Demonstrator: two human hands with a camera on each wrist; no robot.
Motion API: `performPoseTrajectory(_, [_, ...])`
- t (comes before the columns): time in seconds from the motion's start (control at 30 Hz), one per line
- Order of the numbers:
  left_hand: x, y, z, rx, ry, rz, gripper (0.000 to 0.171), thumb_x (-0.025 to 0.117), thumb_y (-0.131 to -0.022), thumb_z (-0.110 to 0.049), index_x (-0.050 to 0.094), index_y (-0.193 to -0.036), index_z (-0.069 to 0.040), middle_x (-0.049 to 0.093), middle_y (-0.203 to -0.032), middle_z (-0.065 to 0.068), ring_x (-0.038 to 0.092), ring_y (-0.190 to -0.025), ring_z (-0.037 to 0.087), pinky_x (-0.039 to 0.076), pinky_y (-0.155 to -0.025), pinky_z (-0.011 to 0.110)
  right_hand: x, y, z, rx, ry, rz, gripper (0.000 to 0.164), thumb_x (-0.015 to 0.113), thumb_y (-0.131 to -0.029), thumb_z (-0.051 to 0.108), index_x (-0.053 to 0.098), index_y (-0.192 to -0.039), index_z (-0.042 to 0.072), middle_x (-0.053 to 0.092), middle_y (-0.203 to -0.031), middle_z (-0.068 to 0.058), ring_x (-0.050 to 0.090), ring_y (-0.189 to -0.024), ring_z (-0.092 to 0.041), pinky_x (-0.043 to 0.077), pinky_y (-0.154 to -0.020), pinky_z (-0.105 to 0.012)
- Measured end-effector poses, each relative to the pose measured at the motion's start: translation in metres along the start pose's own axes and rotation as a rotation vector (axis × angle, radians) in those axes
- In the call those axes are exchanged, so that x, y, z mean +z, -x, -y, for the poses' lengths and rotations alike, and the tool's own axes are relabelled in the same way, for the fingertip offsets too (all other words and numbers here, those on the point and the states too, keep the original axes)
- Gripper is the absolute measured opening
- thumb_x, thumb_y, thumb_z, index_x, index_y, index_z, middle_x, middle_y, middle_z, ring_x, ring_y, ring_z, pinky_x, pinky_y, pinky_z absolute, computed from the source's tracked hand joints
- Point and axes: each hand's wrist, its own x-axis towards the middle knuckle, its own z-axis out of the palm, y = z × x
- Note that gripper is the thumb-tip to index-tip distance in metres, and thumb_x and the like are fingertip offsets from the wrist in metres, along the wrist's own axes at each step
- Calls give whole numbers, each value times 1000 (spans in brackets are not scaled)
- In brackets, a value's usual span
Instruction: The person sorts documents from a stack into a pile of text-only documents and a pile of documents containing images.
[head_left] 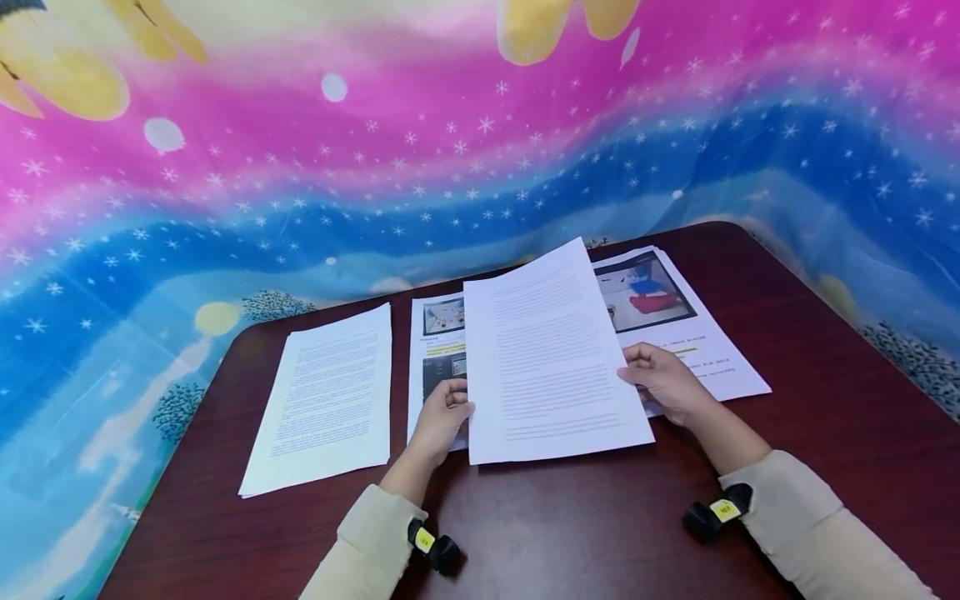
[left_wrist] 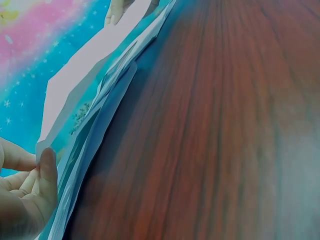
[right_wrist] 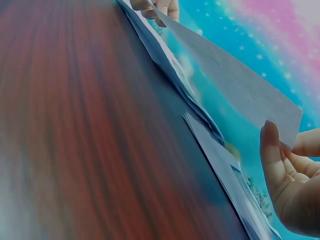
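Nearest, along the bottom of the frame, two cream cloth sleeves [head_left: 817, 517] carry small rounded black wrist cameras [head_left: 446, 554] with yellow labels. Beyond the cuffs, the person's left hand [head_left: 441, 425] pinches the left edge of a thin, white, rectangular sheet of printed paper [head_left: 555, 367], and the right hand [head_left: 667, 383] pinches its right edge, thumb against fingers. The sheet is at the centre of the frame, tilted and raised above the tabletop; whether it is one leaf or a few together cannot be told. It should be very light and limp, smooth enough to slide, and easily creased, so a gentle pinch on opposite side edges suits it better than a hold at one corner. Under and behind it, the polished dark red-brown wood-grain table [head_left: 562, 533] looks hard and glossy. Left of centre lies a flat white stack of text-printed paper [head_left: 330, 400], its edges slightly uneven; just behind the sheet, partly covered, are white pages with small colour pictures and yellow highlighting [head_left: 438, 367]; right of centre, white pages with a large dark-framed photo [head_left: 720, 367] fan a little. Farthest, a softly rippled pink-and-blue fabric backdrop with white snowflakes [head_left: 300, 233] fills the upper frame.
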Motion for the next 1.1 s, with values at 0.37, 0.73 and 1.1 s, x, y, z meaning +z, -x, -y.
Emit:
performPoseTrajectory(0.37, [-25, 6, 4, -47, -64, -77, 33, 48, -84, -2, 45, -117, -3, 53, -95, 11, 52, -77, 20, 42, -61, 28, 29, -14, -2, 49, -53, 18, 22, 45, -85, -1, 41, -105, -10, 57, -80, -7, 57, -66, -14, 47, -54, -27])
performPoseTrajectory(0.73, [-53, 12, 11, -31, -48, -130, 34, 46, -84, 2, 42, -117, 0, 52, -96, 14, 50, -76, 20, 39, -60, 27, 60, -26, 6, 50, -29, 45, 21, 47, -84, -1, 44, -104, -8, 58, -80, -7, 55, -64, -13, 44, -50, -24])
performPoseTrajectory(1.1, [-86, 16, 11, -85, -59, -185, 35, 44, -85, 0, 41, -120, -2, 50, -99, 13, 52, -75, 17, 42, -56, 24, 90, -35, 11, 26, -82, 111, 20, 44, -82, -7, 45, -102, -10, 53, -76, -7, 56, -64, -13, 47, -54, -27])
